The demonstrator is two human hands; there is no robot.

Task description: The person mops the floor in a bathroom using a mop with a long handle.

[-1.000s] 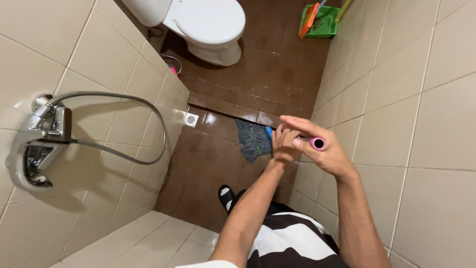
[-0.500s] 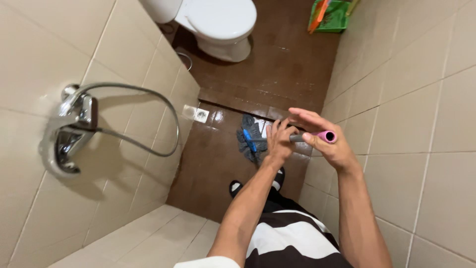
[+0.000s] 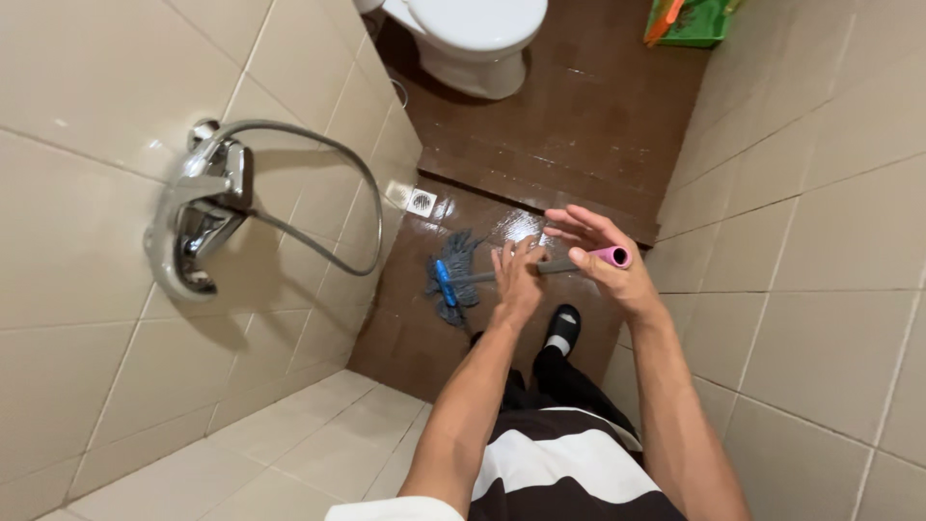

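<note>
I hold a mop by its grey handle [image 3: 558, 263], which ends in a pink cap [image 3: 613, 257]. My right hand [image 3: 603, 260] grips the top of the handle just below the cap, fingers partly spread. My left hand [image 3: 516, 280] is wrapped around the handle lower down. The blue-grey mop head [image 3: 451, 280] lies spread on the wet brown floor tiles [image 3: 569, 135] below my hands. My foot in a black slipper [image 3: 563, 329] stands right of the mop head.
A chrome shower tap with a grey hose [image 3: 204, 217] juts from the beige tiled wall on the left. A white floor drain [image 3: 422, 201] sits by the wall. A white toilet [image 3: 476, 39] stands beyond a step, a green basket [image 3: 690, 19] at the far right.
The mop head has slid left across the floor, from the right wall side toward the middle. My view has shifted, and both hands stay on the handle.
</note>
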